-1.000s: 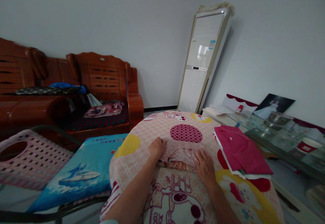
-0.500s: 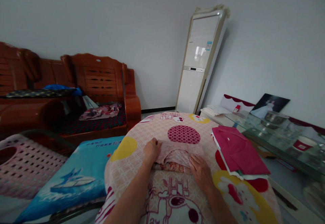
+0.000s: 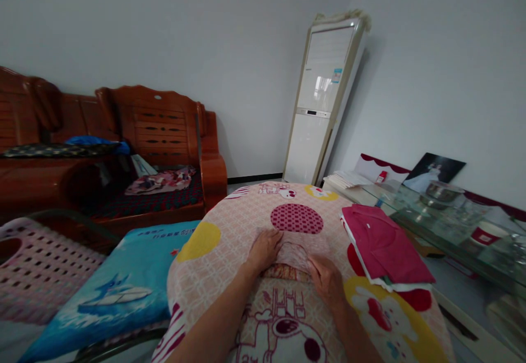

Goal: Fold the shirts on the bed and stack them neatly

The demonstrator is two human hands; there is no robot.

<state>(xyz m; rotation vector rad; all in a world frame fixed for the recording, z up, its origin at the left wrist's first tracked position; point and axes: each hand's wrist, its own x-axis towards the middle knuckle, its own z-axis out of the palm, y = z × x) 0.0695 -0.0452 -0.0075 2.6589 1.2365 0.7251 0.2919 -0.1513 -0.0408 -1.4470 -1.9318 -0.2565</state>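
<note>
A folded pale pink shirt (image 3: 292, 253) with a curved neckline lies in the middle of the round table, its patterned reddish-brown inner part showing along the near edge. My left hand (image 3: 266, 250) rests on the shirt's left half, fingers stretched over the cloth. At the right near edge of the shirt, my right hand (image 3: 326, 276) has its fingers closed on the fabric. Beyond that hand lies a stack of folded clothes, with a dark pink shirt (image 3: 388, 245) on top and white cloth under it.
The table is covered by a cartoon-print cloth (image 3: 238, 226). To the left stand a pink woven chair (image 3: 45, 270) and a blue cushion (image 3: 123, 281). Wooden seats (image 3: 160, 127) stand behind. A glass-topped cabinet (image 3: 444, 231) with bowls and a paper cup (image 3: 487, 234) is at the right.
My left hand has moved right, from the shirt's left edge onto its top. My right hand's fingers have gone from lying flat to curling at the near right edge.
</note>
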